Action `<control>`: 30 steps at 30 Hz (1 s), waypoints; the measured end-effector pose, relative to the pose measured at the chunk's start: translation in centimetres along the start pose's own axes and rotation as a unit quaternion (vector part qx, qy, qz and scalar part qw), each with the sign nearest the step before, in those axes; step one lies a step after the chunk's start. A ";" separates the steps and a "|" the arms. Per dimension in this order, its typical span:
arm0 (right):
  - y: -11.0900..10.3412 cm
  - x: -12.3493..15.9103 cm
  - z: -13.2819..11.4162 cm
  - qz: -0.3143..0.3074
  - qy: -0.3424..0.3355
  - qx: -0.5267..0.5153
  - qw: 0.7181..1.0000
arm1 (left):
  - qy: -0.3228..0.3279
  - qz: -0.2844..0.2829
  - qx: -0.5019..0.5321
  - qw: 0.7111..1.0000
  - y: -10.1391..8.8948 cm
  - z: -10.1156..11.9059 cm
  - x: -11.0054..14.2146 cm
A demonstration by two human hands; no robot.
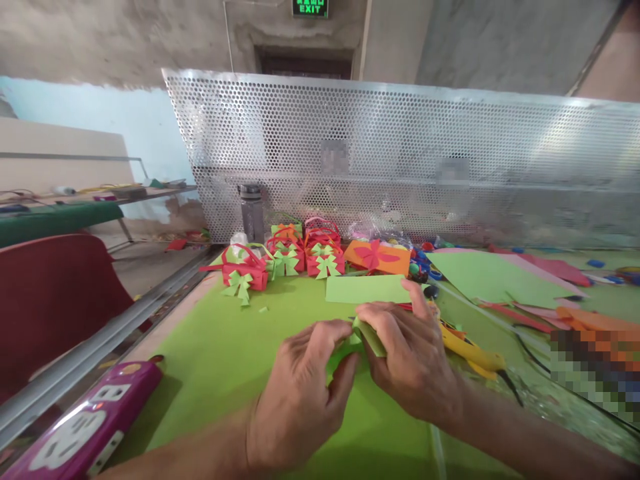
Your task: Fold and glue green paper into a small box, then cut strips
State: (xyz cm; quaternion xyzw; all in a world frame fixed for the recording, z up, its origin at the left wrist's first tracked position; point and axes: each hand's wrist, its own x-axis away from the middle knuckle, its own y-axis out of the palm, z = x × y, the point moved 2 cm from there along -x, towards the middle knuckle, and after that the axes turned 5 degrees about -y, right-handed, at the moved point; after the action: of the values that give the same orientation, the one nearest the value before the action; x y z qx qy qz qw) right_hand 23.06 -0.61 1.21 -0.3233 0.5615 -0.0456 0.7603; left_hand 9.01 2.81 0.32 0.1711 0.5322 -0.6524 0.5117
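Between both hands is a small piece of green paper [371,335], bent over at its upper edge. My left hand [310,380] pinches its left side between thumb and fingers. The fingers of my right hand [407,360] close on its right side, with one finger raised. Just beyond them lies a flat light green paper strip [363,289]. A yellow hot glue gun [470,350] rests right of my right hand. Farther back stand several small red paper baskets [325,262] with green paper bows, beside an orange paper piece [380,257] bearing a red bow.
A purple power strip [95,420] lies at the front left. A dark bottle [251,213] stands by the perforated metal screen [400,153]. Green paper sheets [500,277], scraps and a cable cover the right side. A red chair [60,307] is at left.
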 end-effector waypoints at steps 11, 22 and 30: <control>-0.2 -0.2 -0.1 -0.004 -0.018 0.012 1.000 | -0.046 -0.015 0.046 0.998 -0.2 -0.5 -0.7; 0.0 -0.3 0.1 0.004 -0.041 0.050 0.998 | -0.029 -0.018 0.054 0.998 -0.3 -1.0 -0.9; 0.0 -0.2 0.1 0.002 -0.042 0.035 0.999 | 0.007 -0.033 0.083 0.996 -0.5 -0.8 -0.9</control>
State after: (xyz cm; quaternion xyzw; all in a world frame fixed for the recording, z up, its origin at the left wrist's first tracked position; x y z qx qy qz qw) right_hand 23.06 -0.52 1.39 -0.2973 0.5277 -0.0503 0.7941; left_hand 8.70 3.88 1.04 0.1997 0.4850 -0.7098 0.4703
